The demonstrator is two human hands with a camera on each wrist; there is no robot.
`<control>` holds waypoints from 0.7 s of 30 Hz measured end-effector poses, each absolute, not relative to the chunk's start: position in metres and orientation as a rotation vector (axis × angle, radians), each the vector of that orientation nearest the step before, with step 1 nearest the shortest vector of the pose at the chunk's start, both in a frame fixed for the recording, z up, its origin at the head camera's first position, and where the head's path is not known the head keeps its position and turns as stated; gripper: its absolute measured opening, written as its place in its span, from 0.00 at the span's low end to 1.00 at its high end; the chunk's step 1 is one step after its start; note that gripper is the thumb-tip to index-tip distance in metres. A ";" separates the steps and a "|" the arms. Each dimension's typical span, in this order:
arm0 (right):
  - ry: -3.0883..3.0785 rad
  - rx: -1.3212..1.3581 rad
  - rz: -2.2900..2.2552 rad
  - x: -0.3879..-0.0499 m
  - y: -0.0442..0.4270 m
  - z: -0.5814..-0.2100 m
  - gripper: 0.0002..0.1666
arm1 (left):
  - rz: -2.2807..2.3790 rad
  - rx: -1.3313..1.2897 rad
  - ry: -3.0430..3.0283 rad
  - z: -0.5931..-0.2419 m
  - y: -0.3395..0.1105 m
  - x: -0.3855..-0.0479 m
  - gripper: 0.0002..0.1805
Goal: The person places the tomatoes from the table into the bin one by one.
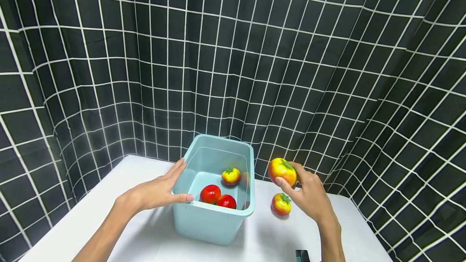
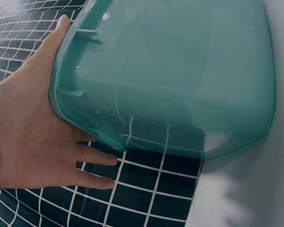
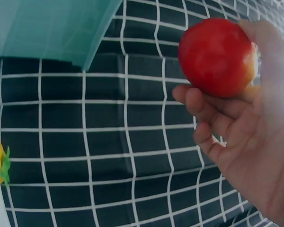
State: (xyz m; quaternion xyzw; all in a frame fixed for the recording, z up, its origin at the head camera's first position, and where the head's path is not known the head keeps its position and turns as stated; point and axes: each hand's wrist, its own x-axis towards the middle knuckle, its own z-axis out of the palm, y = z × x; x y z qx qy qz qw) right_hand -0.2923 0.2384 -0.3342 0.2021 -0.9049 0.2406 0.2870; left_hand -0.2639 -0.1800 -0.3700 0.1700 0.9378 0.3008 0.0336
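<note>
A light blue plastic bin (image 1: 207,223) stands on the white table. Inside lie two red tomatoes (image 1: 210,194) and a red-and-yellow one (image 1: 231,176) with a green leafy top. My left hand (image 1: 160,191) rests against the bin's left rim with its fingers straight; the left wrist view has the same hand (image 2: 42,123) beside the bin wall (image 2: 180,71). To the right of the bin, above the table, my right hand (image 1: 309,193) grips a red-and-yellow tomato (image 1: 282,170). From the right wrist, this tomato (image 3: 217,57) shows its red underside between thumb and fingers.
Another red-and-yellow tomato (image 1: 281,204) sits on the white table (image 1: 262,237), right of the bin. A small dark object (image 1: 302,256) shows at the bottom edge. Black cloth with a white grid (image 1: 225,72) hangs behind and at both sides.
</note>
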 end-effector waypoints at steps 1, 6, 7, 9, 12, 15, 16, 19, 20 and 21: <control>-2.432 0.537 0.633 -0.292 0.235 -0.334 0.33 | 0.925 0.522 2.884 -0.370 -0.180 -0.264 0.65; -2.465 0.565 0.638 -0.291 0.217 -0.337 0.37 | 0.922 0.515 2.885 -0.369 -0.180 -0.264 0.65; -2.461 0.583 0.643 -0.291 0.213 -0.339 0.39 | 0.922 0.514 2.884 -0.369 -0.180 -0.264 0.65; -2.448 0.632 0.652 -0.292 0.203 -0.343 0.43 | 0.923 0.515 2.884 -0.369 -0.180 -0.264 0.65; -2.421 0.725 0.673 -0.292 0.188 -0.350 0.48 | 0.925 0.519 2.884 -0.369 -0.180 -0.264 0.64; -2.415 0.821 0.661 -0.292 0.172 -0.357 0.50 | 0.922 0.518 2.886 -0.370 -0.181 -0.263 0.64; -2.418 0.850 0.650 -0.292 0.168 -0.359 0.51 | 0.918 0.516 2.890 -0.370 -0.181 -0.263 0.64; -2.439 0.922 0.610 -0.291 0.160 -0.363 0.52 | 0.914 0.518 2.891 -0.370 -0.181 -0.264 0.64; -2.447 0.937 0.607 -0.291 0.159 -0.364 0.51 | 0.913 0.519 2.891 -0.370 -0.181 -0.264 0.64; -2.452 0.940 0.605 -0.291 0.159 -0.364 0.50 | 0.912 0.520 2.891 -0.370 -0.181 -0.264 0.64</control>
